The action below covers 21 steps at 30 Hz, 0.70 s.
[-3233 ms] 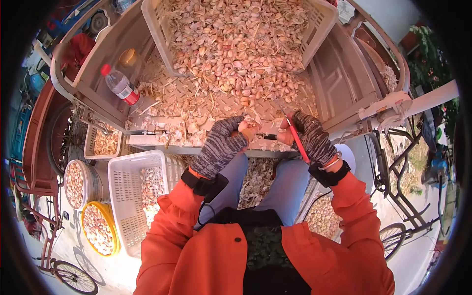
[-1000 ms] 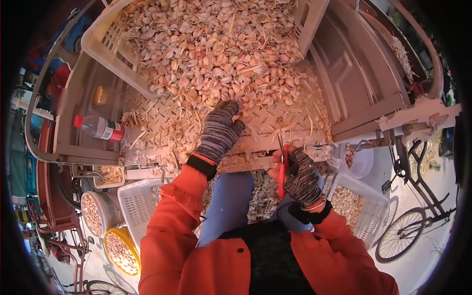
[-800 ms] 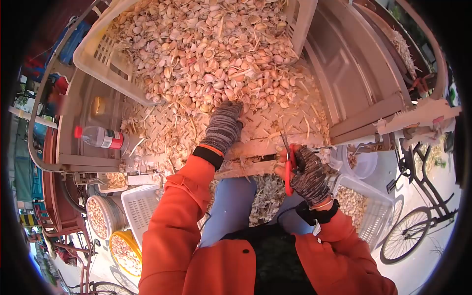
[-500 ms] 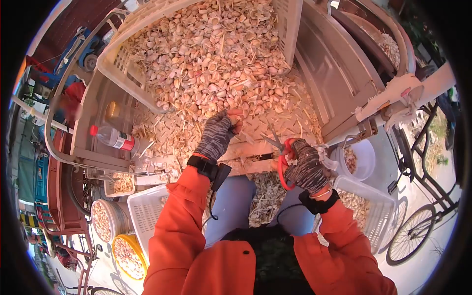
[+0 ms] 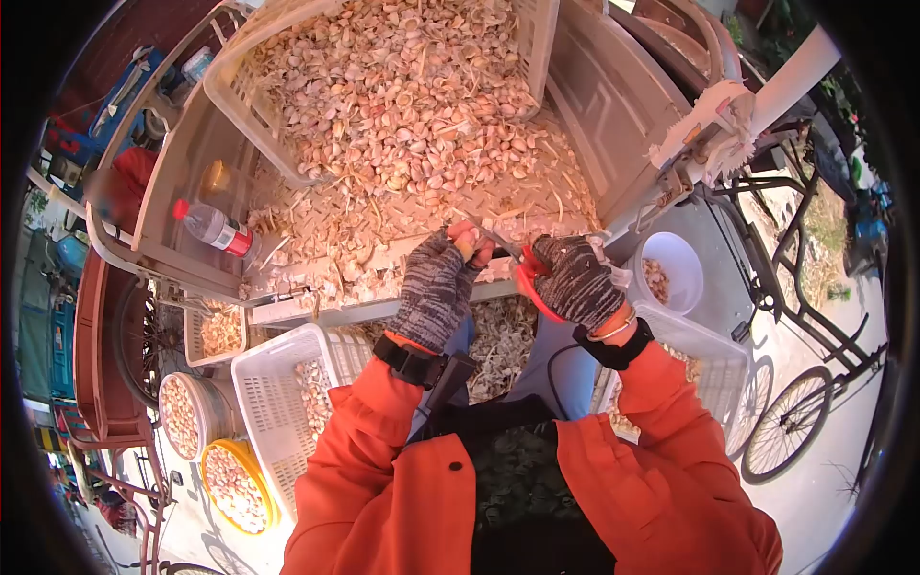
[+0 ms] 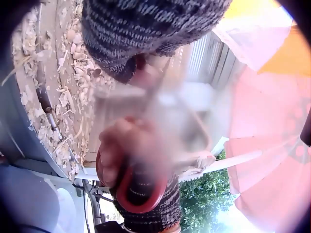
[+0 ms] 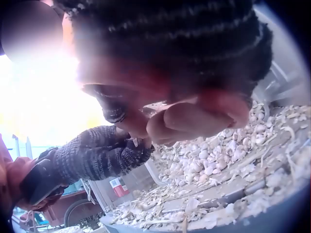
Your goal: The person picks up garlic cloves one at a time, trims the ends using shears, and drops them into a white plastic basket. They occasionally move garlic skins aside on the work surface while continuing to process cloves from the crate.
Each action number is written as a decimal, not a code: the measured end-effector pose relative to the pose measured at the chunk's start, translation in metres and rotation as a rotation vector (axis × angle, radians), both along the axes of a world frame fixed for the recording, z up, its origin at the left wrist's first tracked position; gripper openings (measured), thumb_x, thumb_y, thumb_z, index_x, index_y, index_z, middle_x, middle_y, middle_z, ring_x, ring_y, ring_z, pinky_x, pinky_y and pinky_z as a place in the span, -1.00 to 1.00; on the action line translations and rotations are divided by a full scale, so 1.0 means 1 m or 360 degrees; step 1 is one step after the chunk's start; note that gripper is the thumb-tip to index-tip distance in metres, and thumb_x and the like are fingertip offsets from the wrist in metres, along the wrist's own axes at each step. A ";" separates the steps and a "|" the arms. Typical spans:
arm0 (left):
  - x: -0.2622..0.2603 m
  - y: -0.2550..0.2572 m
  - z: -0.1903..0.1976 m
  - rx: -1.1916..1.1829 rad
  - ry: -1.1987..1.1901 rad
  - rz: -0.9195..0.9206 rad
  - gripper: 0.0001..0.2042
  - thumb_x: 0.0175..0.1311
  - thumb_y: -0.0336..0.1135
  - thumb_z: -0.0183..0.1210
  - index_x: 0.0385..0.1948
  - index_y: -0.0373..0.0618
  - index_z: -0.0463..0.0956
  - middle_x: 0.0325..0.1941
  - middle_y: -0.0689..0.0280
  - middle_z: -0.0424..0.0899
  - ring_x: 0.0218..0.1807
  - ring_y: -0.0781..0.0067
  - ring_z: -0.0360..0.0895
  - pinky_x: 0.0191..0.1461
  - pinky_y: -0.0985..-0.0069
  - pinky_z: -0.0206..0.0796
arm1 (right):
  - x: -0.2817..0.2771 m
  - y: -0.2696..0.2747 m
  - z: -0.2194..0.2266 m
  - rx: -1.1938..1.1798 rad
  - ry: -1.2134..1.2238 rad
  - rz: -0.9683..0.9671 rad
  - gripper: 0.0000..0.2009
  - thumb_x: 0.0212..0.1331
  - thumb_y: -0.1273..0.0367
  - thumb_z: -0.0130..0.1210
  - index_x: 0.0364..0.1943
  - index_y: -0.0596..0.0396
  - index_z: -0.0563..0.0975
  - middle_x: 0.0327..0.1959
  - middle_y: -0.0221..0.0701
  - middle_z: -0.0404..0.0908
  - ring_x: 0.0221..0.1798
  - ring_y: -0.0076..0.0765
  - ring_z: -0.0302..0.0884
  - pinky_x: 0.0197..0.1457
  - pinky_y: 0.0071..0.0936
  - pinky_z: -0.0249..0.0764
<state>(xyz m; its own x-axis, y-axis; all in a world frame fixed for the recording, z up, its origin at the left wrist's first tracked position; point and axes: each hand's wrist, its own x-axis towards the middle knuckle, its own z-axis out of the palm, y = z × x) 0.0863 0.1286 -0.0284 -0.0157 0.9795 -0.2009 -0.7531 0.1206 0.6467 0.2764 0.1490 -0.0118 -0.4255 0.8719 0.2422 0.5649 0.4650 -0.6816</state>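
Observation:
Both hands wear grey striped fingerless gloves and meet over the front edge of the cart bed (image 5: 359, 309). The left hand (image 5: 429, 292) pinches a small piece, apparently a garlic clove, mostly hidden by its bare fingertips. In the right hand (image 5: 577, 283) are red-handled scissors (image 5: 525, 278), blades pointing left to the left fingertips. The left wrist view shows a red handle loop (image 6: 146, 206) around the right hand's fingers; the blades blur there. Beyond the hands spreads a heap of garlic cloves (image 5: 412, 115), also seen in the right wrist view as pale cloves (image 7: 209, 158).
A tipped plastic crate (image 5: 278, 153) frames the heap. A red-capped bottle (image 5: 216, 228) lies on the left. Below stand a white basket (image 5: 264, 383), a yellow-rimmed bucket (image 5: 206, 479) and a white tub (image 5: 685, 264). A bicycle (image 5: 791, 422) stands at right.
The left hand reached to the heap's near edge, then came back toward the body. The right hand rose to meet it, turning the scissors' blades leftward to the left fingertips.

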 end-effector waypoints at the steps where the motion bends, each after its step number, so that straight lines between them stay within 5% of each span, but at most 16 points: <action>1: 0.001 -0.001 0.004 -0.0010 0.0080 0.0005 -0.71 0.18 -0.50 0.12 -0.06 -0.32 0.40 -0.18 0.20 0.51 -0.19 0.34 0.55 -0.04 0.54 0.48 | 0.001 0.001 -0.002 0.0181 -0.0091 0.0026 -0.72 -0.10 0.31 0.22 -0.33 0.20 0.51 -0.57 -0.24 0.55 -0.50 -0.12 0.53 -0.40 -0.36 0.45; 3: -0.001 0.000 0.001 0.0012 0.0070 -0.0015 -0.74 0.18 -0.50 0.11 -0.09 -0.32 0.40 -0.18 0.19 0.52 -0.19 0.34 0.54 -0.05 0.54 0.48 | -0.002 0.001 0.002 0.0361 -0.0182 0.0061 -0.73 -0.06 0.31 0.22 -0.33 0.20 0.51 -0.61 -0.29 0.55 -0.54 -0.18 0.52 -0.44 -0.39 0.45; 5: -0.008 0.004 -0.005 0.0037 0.0062 -0.0030 -0.77 0.19 -0.51 0.10 -0.11 -0.32 0.41 -0.19 0.18 0.53 -0.18 0.34 0.54 -0.06 0.54 0.48 | -0.006 -0.003 0.021 -0.1339 0.0496 -0.0128 -0.70 -0.02 0.25 0.24 -0.34 0.20 0.51 -0.61 -0.36 0.55 -0.52 -0.30 0.53 -0.43 -0.38 0.45; 7: -0.025 0.009 -0.024 -0.0138 -0.0146 -0.0130 -0.78 0.14 -0.48 0.13 -0.18 -0.32 0.43 -0.23 0.19 0.54 -0.19 0.35 0.54 -0.08 0.52 0.48 | -0.002 0.014 0.001 -0.1349 0.0451 -0.0147 -0.65 0.00 0.17 0.24 -0.33 0.20 0.51 -0.60 -0.39 0.56 -0.50 -0.34 0.53 -0.38 -0.37 0.46; 9: -0.064 0.024 -0.072 -0.0171 -0.0256 -0.0067 -0.75 0.07 -0.41 0.16 -0.21 -0.31 0.44 -0.30 0.25 0.54 -0.23 0.36 0.52 -0.12 0.52 0.45 | 0.003 0.029 -0.029 -0.0337 0.0353 -0.0102 -0.72 0.02 0.20 0.22 -0.37 0.13 0.48 -0.58 -0.44 0.49 -0.52 -0.57 0.43 -0.42 -0.58 0.35; 11: -0.103 0.054 -0.108 -0.0029 -0.0140 -0.0159 -0.73 0.03 -0.38 0.17 -0.23 -0.30 0.45 -0.35 0.31 0.54 -0.27 0.38 0.50 -0.16 0.55 0.38 | 0.006 0.044 -0.034 -0.0296 0.0172 -0.0023 -0.71 0.04 0.19 0.20 -0.38 0.14 0.48 -0.56 -0.43 0.48 -0.51 -0.60 0.40 -0.43 -0.60 0.33; 12: -0.096 0.065 -0.077 -0.0223 0.0853 -0.0049 -0.75 0.04 -0.42 0.13 -0.21 -0.26 0.47 -0.37 0.34 0.54 -0.28 0.40 0.49 -0.19 0.58 0.33 | 0.004 0.049 -0.032 -0.0649 0.0199 -0.0002 -0.69 0.04 0.17 0.19 -0.36 0.16 0.48 -0.56 -0.42 0.48 -0.49 -0.56 0.41 -0.40 -0.55 0.34; 15: -0.092 0.108 -0.063 0.0637 0.2768 0.0121 -0.72 0.14 -0.46 0.07 -0.08 -0.20 0.47 -0.06 0.08 0.52 -0.10 0.25 0.49 -0.02 0.44 0.36 | -0.010 0.061 -0.022 -0.1184 0.0364 0.0010 -0.66 0.04 0.14 0.19 -0.35 0.17 0.49 -0.57 -0.40 0.46 -0.47 -0.46 0.41 -0.35 -0.47 0.36; 16: -0.092 0.124 -0.066 0.0623 0.2761 0.0107 -0.72 0.14 -0.46 0.07 -0.08 -0.20 0.47 -0.06 0.08 0.52 -0.10 0.25 0.49 -0.02 0.44 0.36 | -0.013 0.069 -0.025 -0.0963 0.0212 0.0054 -0.66 0.03 0.14 0.19 -0.36 0.18 0.50 -0.57 -0.40 0.46 -0.48 -0.47 0.41 -0.37 -0.48 0.36; 18: -0.087 0.148 -0.059 0.0183 0.3051 -0.0608 -0.59 0.07 -0.49 0.11 0.04 -0.18 0.38 0.11 0.01 0.40 0.09 0.07 0.40 0.17 0.38 0.26 | -0.016 0.080 -0.033 -0.0659 0.0024 0.0085 -0.67 0.03 0.16 0.20 -0.38 0.19 0.53 -0.56 -0.37 0.48 -0.48 -0.46 0.42 -0.36 -0.47 0.36; 21: -0.094 0.158 -0.072 0.0580 0.3296 -0.0566 -0.50 0.03 -0.48 0.14 0.11 -0.20 0.31 0.18 -0.01 0.32 0.11 0.03 0.38 0.18 0.36 0.25 | -0.016 0.096 -0.048 -0.0693 0.0039 0.0076 -0.69 0.01 0.20 0.22 -0.37 0.21 0.53 -0.54 -0.34 0.50 -0.45 -0.43 0.44 -0.31 -0.44 0.38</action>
<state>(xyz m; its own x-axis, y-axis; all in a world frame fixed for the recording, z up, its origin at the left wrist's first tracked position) -0.0075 0.2863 -0.1004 0.2386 0.9711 0.0106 0.9185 -0.2292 0.3223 0.2599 0.2445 -0.0602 -0.4663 0.8745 -0.1333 0.5309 0.1561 -0.8329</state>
